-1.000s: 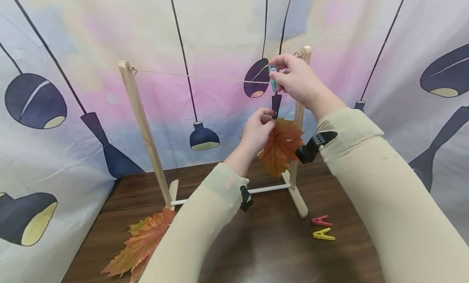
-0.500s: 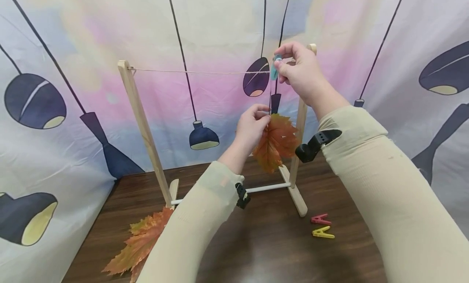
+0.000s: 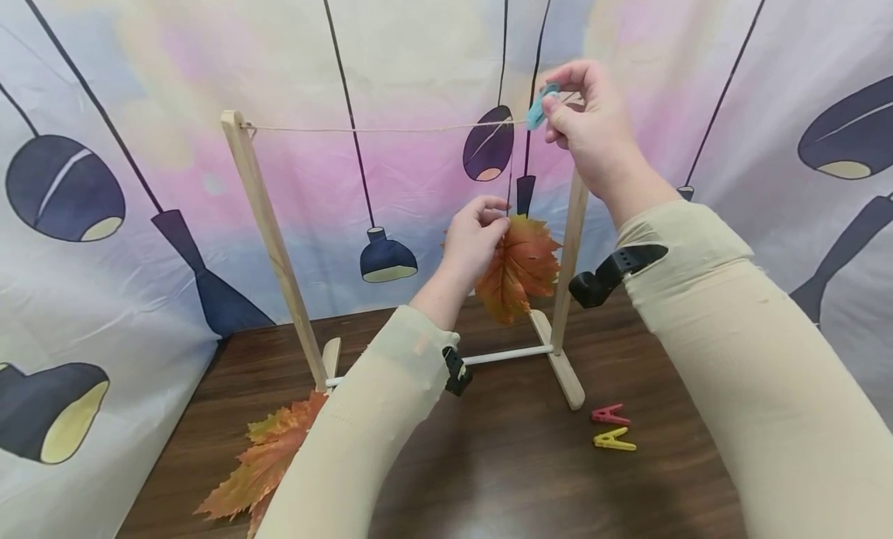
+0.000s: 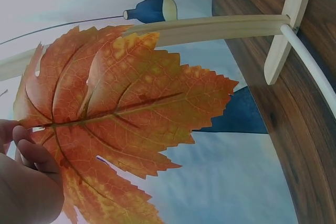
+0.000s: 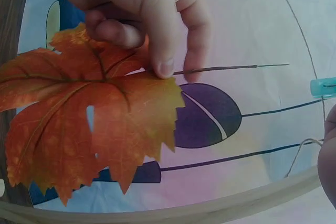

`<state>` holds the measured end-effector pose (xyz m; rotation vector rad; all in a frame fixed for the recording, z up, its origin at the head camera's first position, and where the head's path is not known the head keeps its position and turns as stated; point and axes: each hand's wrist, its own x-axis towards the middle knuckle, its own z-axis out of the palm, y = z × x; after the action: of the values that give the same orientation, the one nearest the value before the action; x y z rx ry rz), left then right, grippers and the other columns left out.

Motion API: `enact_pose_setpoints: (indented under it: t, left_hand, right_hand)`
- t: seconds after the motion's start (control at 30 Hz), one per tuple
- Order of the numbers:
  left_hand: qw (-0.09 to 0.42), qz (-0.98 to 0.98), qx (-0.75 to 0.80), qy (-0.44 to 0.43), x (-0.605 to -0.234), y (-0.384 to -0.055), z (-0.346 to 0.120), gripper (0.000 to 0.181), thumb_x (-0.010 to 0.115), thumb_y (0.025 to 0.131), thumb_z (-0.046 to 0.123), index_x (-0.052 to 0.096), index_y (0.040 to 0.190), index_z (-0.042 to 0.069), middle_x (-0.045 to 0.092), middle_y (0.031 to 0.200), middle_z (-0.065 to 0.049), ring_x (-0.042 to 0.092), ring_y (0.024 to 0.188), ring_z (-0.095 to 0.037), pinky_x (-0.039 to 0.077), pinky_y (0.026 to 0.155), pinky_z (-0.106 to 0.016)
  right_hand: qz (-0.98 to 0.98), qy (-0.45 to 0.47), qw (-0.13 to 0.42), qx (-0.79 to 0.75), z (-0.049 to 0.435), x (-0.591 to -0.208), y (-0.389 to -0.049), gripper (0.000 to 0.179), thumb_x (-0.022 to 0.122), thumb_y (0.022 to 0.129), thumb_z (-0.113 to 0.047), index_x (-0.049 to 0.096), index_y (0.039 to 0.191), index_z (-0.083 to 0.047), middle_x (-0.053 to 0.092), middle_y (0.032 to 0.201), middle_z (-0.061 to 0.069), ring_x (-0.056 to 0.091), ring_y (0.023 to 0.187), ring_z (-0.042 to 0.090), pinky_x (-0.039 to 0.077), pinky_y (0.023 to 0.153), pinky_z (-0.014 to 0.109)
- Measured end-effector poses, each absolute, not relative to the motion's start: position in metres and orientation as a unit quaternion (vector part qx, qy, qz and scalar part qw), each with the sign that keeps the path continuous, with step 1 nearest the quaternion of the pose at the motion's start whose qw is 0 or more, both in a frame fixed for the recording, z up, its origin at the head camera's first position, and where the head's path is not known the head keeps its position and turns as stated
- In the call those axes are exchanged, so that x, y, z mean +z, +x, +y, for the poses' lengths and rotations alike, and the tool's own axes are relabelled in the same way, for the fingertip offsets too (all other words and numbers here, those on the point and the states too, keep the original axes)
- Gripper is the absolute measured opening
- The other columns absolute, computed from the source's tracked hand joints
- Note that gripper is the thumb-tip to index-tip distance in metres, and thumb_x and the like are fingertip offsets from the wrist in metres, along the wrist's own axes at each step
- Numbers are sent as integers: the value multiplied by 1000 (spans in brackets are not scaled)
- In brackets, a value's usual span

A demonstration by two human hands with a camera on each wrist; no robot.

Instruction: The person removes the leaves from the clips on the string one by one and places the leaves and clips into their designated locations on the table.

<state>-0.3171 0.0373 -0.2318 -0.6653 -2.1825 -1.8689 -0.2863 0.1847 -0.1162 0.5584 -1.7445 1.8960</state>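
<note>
A teal clothespin point(image 3: 540, 111) is pinched between the thumb and fingers of my right hand point(image 3: 601, 132). It overlaps the thin string point(image 3: 391, 129) near the rack's right post. Lower down, my left hand point(image 3: 467, 240) pinches an orange artificial maple leaf point(image 3: 522, 261) where the stem meets the blade. The leaf's thin brown stem point(image 5: 226, 68) points up, and its tip ends short of the string in the right wrist view. At that view's right edge, only part of the clothespin point(image 5: 323, 87) shows.
The string runs across a wooden rack point(image 3: 268, 236) with a white bottom bar point(image 3: 508, 356). More maple leaves point(image 3: 268, 461) lie at the table's left, partly behind the left sleeve. A red clothespin point(image 3: 610, 414) and a yellow clothespin point(image 3: 614, 439) lie on the brown table point(image 3: 530, 477).
My right hand has moved up and to the right with the teal clothespin, which now tilts. The string has risen from its dip. My left hand and the leaf have shifted slightly left and up.
</note>
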Motion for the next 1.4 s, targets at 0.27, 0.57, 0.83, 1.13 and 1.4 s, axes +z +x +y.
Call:
enact_pose_setpoints:
  t: [0.27, 0.57, 0.83, 1.13, 1.4]
  left_hand:
    - [105, -736, -631, -224, -238, -320, 33, 20, 56, 91, 4, 62, 110, 6, 61, 92, -7, 53, 71, -16, 46, 59, -24]
    - [107, -744, -623, -219, -243, -321, 27, 20, 57, 92, 7, 62, 111, 7, 61, 93, -6, 54, 75, -17, 45, 62, -26]
    - [104, -760, -606, -209, -249, -323, 21, 19, 57, 93, 10, 63, 110, 12, 61, 97, -5, 56, 83, -19, 47, 71, -29]
    - [100, -756, -611, -214, -253, -324, 18, 21, 57, 92, 8, 62, 112, 8, 58, 95, -6, 56, 83, -19, 47, 73, -29]
    - [93, -753, -619, -204, -255, -322, 13, 19, 58, 92, 10, 63, 111, 12, 59, 96, -4, 55, 77, -19, 48, 65, -29]
  right_hand:
    - [-606, 221, 257, 720, 188, -118, -284, 16, 53, 91, 5, 53, 100, -9, 50, 105, 7, 50, 58, 15, 44, 55, 18]
    - [-563, 208, 243, 762, 194, -124, -283, 18, 51, 90, 9, 51, 98, -7, 50, 106, 9, 49, 55, 15, 42, 51, 18]
    - [-591, 196, 228, 748, 200, -138, -283, 18, 52, 91, 5, 52, 103, -8, 50, 106, 8, 50, 58, 15, 44, 53, 18]
    - [-610, 183, 222, 739, 205, -148, -281, 20, 53, 92, 2, 51, 109, -7, 50, 109, 7, 51, 58, 14, 43, 54, 18]
    - [-624, 173, 203, 734, 212, -157, -280, 24, 56, 91, -1, 50, 114, -7, 49, 118, 9, 50, 60, 15, 45, 56, 18]
